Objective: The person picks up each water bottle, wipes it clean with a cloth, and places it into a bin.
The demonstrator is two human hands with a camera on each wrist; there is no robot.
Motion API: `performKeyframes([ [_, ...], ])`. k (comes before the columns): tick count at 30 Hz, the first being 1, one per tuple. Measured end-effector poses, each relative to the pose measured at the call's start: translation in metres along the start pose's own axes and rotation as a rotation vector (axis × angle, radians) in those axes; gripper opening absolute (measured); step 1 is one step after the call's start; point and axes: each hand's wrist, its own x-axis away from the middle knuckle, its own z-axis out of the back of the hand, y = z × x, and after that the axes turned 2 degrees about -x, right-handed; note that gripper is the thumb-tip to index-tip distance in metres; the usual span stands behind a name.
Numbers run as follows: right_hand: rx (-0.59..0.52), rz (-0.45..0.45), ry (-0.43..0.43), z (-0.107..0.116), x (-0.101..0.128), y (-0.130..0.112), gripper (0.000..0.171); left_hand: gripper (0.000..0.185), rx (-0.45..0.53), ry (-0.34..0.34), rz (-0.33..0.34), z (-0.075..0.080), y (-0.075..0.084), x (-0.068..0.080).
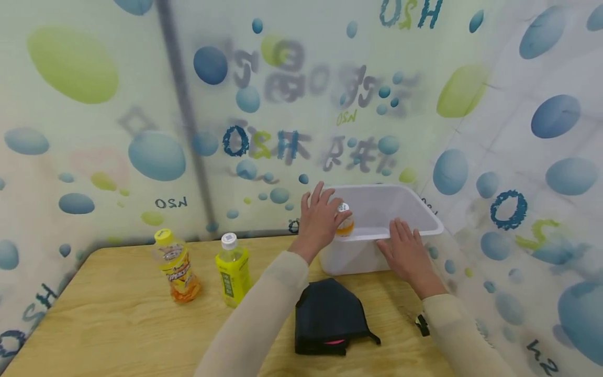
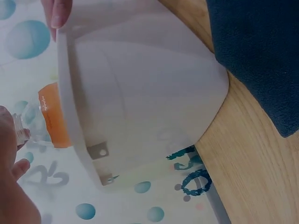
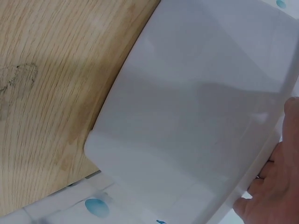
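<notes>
A clear bottle with an orange label [image 1: 346, 226] and white cap stands partly inside the white plastic bin [image 1: 377, 254]. My left hand [image 1: 319, 220] pinches it near the neck, the other fingers spread upward. In the left wrist view the bottle's orange label [image 2: 55, 114] shows beyond the bin's rim, beside my left hand [image 2: 14, 172]. My right hand [image 1: 407, 251] rests on the bin's front rim with its fingers straight. From the right wrist, that hand [image 3: 275, 186] touches the rim, its fingertips partly hidden.
On the wooden table [image 1: 118, 314] stand a yellow-capped bottle [image 1: 179, 269] and a yellow-green bottle with a white cap [image 1: 233, 272]. A dark folded cloth item [image 1: 330, 317] lies before the bin. A small black object [image 1: 422, 325] is by the right sleeve. Patterned curtains [image 1: 282, 104] surround the table.
</notes>
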Motion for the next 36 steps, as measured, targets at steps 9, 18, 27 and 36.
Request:
performKeyframes([
  [9, 0.004, 0.014, 0.041, -0.007, 0.0, -0.005, 0.074, 0.047, -0.076, -0.063, -0.009, -0.014, -0.004, 0.004],
  [18, 0.022, 0.007, 0.034, -0.002, 0.0, -0.008, 0.072, 0.05, -0.033, -0.11, 0.015, -0.011, -0.001, 0.003],
  [27, 0.025, 0.017, 0.001, -0.005, -0.001, -0.006, 0.075, 0.05, -0.026, -0.188, 0.047, -0.01, -0.001, 0.003],
  [36, 0.004, 0.019, -0.04, 0.002, -0.002, 0.004, 0.073, 0.052, 0.022, -0.17, 0.002, 0.007, -0.011, 0.005],
])
